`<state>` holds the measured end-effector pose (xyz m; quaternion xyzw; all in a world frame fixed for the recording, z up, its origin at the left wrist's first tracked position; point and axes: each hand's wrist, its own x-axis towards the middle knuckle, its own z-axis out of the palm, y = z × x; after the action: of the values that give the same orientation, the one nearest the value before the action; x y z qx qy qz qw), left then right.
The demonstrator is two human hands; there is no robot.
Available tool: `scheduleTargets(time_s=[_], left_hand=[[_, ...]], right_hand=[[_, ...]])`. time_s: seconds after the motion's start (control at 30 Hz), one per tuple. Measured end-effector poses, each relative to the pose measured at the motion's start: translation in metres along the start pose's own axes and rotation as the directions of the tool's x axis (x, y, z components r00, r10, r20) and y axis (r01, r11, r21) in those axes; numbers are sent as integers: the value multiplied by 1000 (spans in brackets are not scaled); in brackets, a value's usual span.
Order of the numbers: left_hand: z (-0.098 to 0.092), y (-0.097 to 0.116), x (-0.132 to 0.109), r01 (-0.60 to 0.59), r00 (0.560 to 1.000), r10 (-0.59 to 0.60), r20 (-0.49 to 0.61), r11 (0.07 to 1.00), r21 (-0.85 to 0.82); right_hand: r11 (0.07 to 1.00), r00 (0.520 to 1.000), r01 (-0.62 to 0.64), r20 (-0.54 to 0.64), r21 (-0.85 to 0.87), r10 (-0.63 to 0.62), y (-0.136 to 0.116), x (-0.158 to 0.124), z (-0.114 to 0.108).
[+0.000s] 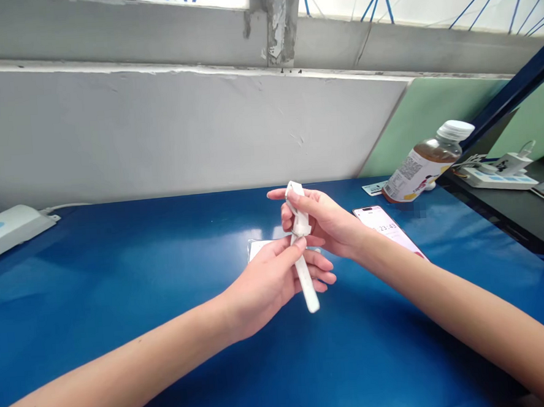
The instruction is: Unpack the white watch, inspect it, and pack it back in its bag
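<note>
Both of my hands meet over the middle of the table on a narrow white strap (307,284), which looks like a watch band with a thicker, folded part near its upper end. My left hand (270,277) pinches it around the middle between thumb and fingers, and its lower end hangs free past the fingers. Higher up, my right hand (321,216) grips the upper part with the thumb on top, the index finger stretched out to the left. Partly hidden behind my left hand lies a flat white item (255,247) with a clear plastic edge.
On the blue table (141,260), a lit phone (388,227) lies beyond my right forearm. Behind it stands a drink bottle (421,163) with a white cap, near a small card (373,189). Power strips sit at the far left (13,228) and right (501,177). A grey wall (179,129) closes the back.
</note>
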<state>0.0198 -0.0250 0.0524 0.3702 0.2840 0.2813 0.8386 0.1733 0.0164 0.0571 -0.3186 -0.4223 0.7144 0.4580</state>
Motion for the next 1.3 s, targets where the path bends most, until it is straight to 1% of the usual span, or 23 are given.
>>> scheduleTargets(time_s=[0.07, 0.13, 0.23, 0.3, 0.47, 0.57, 0.63, 0.73, 0.9, 1.07, 1.13, 1.2, 1.23, 1.3], left_hand=[[1, -1, -1, 20, 999, -19, 43, 1000, -6], [2, -3, -2, 28, 998, -28, 65, 1000, 1], [1, -4, -2, 8, 999, -9, 48, 1000, 9], [-1, -4, -1, 4, 999, -5, 34, 1000, 19], [-3, -5, -1, 40, 997, -42, 57, 998, 40], [-3, -6, 0, 34, 997, -37, 73, 999, 38], [-4, -7, 1, 20, 998, -23, 61, 999, 44], [-6, -8, 1, 8, 1000, -10, 26, 998, 57], [-5, -8, 1, 23, 1000, -23, -2, 997, 76], [-5, -2, 3, 46, 997, -39, -63, 991, 124], [-7, 3, 4, 44, 996, -34, -81, 992, 122], [-10, 8, 4, 19, 999, -16, -43, 998, 62], [-11, 9, 3, 6, 1000, -6, -5, 1000, 20], [-13, 9, 2, 21, 996, -16, 82, 998, -53]], right_hand=[[999, 1000, -19, -9, -26, 19, 2, -1, 2], [998, 998, -56, 38, -35, 57, 2, -3, 5], [993, 985, -89, 138, -74, 99, 2, -6, 7], [993, 980, -85, 174, -82, 98, 0, -6, 6], [999, 981, -26, 193, -35, 32, -4, -5, 3], [1000, 980, 17, 198, -11, -14, -4, -3, 3], [999, 982, 33, 184, -19, -29, -4, -3, 4], [999, 984, 39, 174, -25, -34, -3, -2, 4], [1000, 980, 13, 199, 13, -15, -5, -2, 1], [998, 984, 4, 177, 60, -15, -8, -3, 0], [994, 989, 9, 143, 107, -24, -10, -2, 0], [986, 996, 31, 75, 165, -43, -13, -1, 0], [980, 998, 43, 33, 194, -51, -16, 0, -1], [966, 996, 75, -59, 248, -62, -22, 1, -2]])
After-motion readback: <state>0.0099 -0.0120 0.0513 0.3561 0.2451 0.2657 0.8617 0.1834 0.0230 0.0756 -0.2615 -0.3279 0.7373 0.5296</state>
